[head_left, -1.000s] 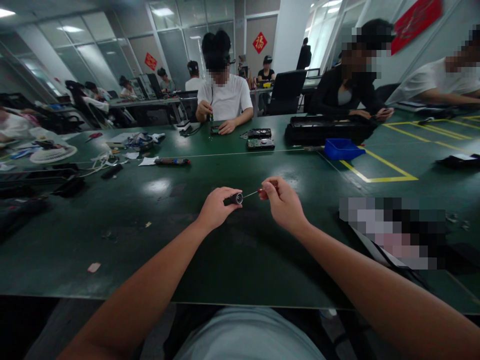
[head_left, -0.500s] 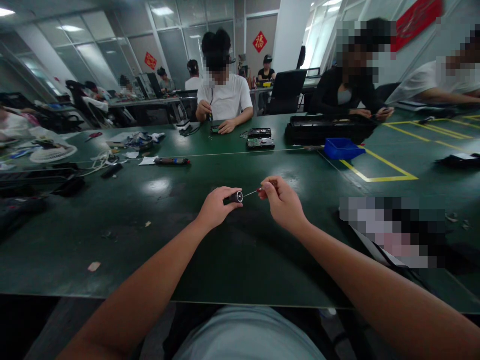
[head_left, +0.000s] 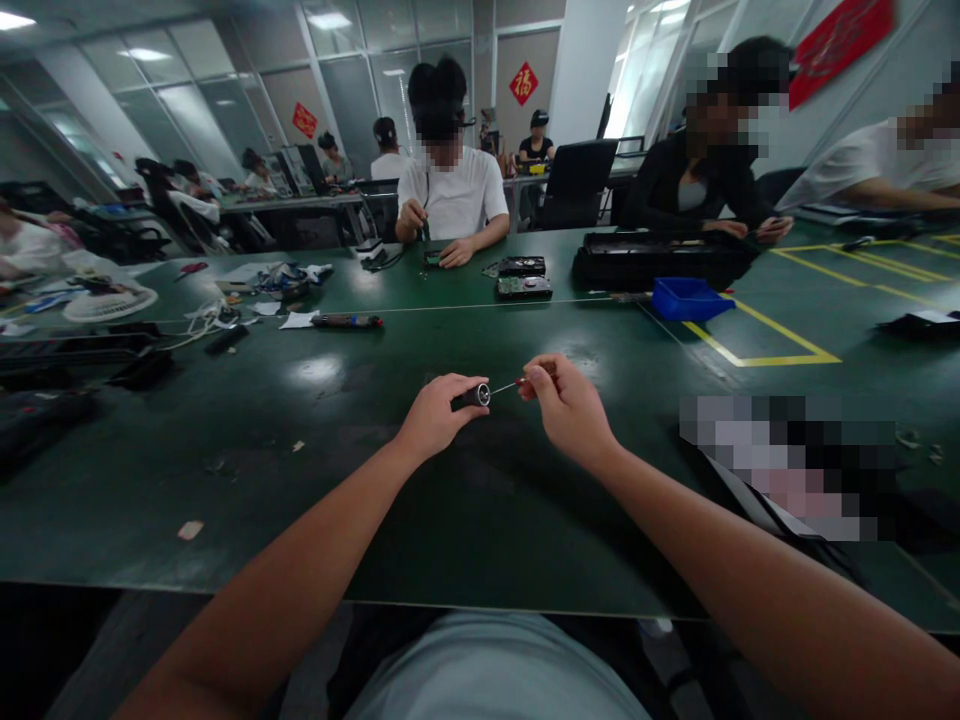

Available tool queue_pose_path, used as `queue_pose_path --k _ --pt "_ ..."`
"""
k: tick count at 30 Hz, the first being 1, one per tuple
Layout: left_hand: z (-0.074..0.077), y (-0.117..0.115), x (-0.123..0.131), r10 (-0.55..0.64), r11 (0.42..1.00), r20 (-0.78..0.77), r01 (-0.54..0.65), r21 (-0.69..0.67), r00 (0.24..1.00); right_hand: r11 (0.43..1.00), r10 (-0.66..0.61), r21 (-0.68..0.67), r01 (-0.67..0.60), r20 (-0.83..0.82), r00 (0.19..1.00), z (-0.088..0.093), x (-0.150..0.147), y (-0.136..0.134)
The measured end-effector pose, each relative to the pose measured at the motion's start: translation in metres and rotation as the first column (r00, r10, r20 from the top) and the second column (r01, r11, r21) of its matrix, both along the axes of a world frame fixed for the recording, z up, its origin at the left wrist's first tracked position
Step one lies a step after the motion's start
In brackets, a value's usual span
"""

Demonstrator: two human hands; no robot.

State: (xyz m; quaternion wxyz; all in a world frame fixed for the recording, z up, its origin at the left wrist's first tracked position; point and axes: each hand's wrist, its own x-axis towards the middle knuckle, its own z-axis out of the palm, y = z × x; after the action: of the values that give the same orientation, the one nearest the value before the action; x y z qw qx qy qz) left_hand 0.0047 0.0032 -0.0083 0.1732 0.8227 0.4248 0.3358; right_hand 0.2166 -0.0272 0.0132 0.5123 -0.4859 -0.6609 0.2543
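Observation:
Between the thumb and fingers of my left hand (head_left: 437, 418) is a small dark cylinder (head_left: 471, 397) with a pale ring round its end, which faces right. My right hand (head_left: 564, 403) is closed round the handle of a screwdriver (head_left: 504, 388). Its thin metal shaft points left, and the tip reaches the ringed end of the cylinder. Whether the tip sits inside a screw there is too small to tell. Both hands are held above the green table (head_left: 480, 540), and most of the screwdriver's handle is hidden by my fingers.
A brown-and-black tool (head_left: 346, 321) lies beyond my left hand. Farther back are circuit-like parts (head_left: 523, 287), a blue bin (head_left: 688, 299) and a long black casing (head_left: 664, 260). Co-workers sit across the table. A blurred-out flat item (head_left: 787, 480) lies at right.
The view has shifted very slightly. Both hands keep their grip, and the cylinder's ringed end has turned a little against the screwdriver tip.

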Motion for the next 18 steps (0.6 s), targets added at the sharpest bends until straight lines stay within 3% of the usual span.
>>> queue_pose_path --k 13,18 --pt "0.0 0.0 0.0 -0.003 1.0 -0.012 0.002 -0.022 1.0 0.983 -0.122 0.144 0.111 0.065 0.99 0.01 0.005 -0.007" --pt "-0.001 0.0 0.0 -0.01 1.0 -0.003 0.01 -0.029 1.0 0.985 -0.09 0.158 0.076 0.079 0.993 0.008 0.005 -0.006"
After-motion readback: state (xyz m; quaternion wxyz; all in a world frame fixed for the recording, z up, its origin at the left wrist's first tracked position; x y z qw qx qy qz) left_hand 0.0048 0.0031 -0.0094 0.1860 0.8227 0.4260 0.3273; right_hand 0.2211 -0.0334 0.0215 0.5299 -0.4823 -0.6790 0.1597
